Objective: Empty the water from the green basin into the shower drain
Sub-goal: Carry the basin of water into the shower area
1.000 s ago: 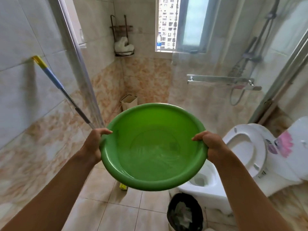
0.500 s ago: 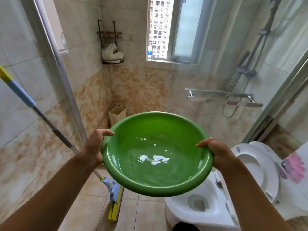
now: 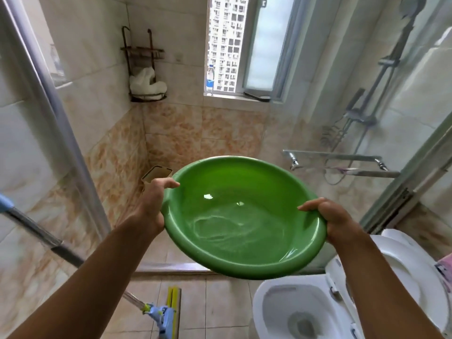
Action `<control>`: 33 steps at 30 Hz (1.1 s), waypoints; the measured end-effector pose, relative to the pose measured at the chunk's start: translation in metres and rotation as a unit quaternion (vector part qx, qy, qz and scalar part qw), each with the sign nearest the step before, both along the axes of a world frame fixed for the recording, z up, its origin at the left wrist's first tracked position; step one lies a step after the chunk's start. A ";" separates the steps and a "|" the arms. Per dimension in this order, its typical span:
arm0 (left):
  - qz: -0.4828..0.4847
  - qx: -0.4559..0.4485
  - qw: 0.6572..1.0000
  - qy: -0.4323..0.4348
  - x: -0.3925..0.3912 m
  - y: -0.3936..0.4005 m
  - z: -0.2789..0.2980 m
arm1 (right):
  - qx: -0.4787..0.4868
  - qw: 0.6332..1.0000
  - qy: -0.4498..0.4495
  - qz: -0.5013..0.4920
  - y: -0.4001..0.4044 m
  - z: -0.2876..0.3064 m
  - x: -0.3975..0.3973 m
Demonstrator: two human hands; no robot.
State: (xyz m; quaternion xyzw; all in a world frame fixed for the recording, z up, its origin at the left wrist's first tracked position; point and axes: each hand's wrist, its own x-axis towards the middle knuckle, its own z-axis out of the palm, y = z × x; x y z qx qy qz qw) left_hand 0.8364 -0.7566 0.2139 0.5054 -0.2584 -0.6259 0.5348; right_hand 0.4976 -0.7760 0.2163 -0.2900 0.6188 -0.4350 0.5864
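Note:
A round green basin (image 3: 244, 199) with a shallow pool of rippling water is held out in front of me at chest height, tilted slightly toward its near right side. My left hand (image 3: 151, 206) grips its left rim, thumb over the edge. My right hand (image 3: 335, 221) grips the right rim the same way. The basin hangs over the low threshold (image 3: 171, 268) of the shower stall. The shower floor beyond is mostly hidden by the basin, and no drain is visible.
An open toilet (image 3: 305, 311) stands at lower right, under the basin's edge. A blue-handled mop (image 3: 159, 314) leans from the left wall to the floor. A glass shower door frame (image 3: 61, 133) is on the left, a glass panel with towel bar (image 3: 342, 162) on the right. A small bin (image 3: 156, 172) sits in the stall corner.
I have stepped closer to the shower stall; the basin moved forward with both hands still on it, the water sloshes, and the toilet and mop head now sit lower in view.

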 end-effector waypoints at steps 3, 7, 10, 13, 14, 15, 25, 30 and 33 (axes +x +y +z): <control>0.008 0.002 1.000 -0.002 0.016 -0.021 0.004 | 0.007 1.000 0.003 0.028 -0.028 0.004 0.016; 0.025 0.008 1.000 -0.002 0.032 -0.046 0.003 | 0.013 0.998 0.015 0.055 -0.066 0.003 0.030; 0.042 0.016 0.999 -0.003 0.042 -0.065 -0.004 | 0.020 0.997 0.004 0.072 -0.097 0.000 0.041; 0.060 0.022 0.998 0.001 0.052 -0.086 -0.012 | 0.021 0.996 -0.004 0.087 -0.128 -0.003 0.053; 0.069 0.023 0.997 -0.004 0.055 -0.098 -0.014 | 0.021 0.996 -0.005 0.090 -0.142 -0.004 0.056; 0.075 0.027 0.997 -0.011 0.057 -0.106 -0.015 | 0.020 0.996 -0.006 0.092 -0.155 -0.004 0.058; 0.112 0.069 0.988 -0.074 0.052 -0.206 -0.004 | -0.030 0.989 -0.057 0.136 -0.285 0.026 0.059; 0.128 0.100 0.979 -0.119 0.057 -0.243 0.023 | -0.060 0.982 -0.101 0.149 -0.328 0.041 0.063; 0.139 0.106 0.974 -0.145 0.057 -0.263 0.039 | -0.063 0.979 -0.122 0.152 -0.346 0.047 0.062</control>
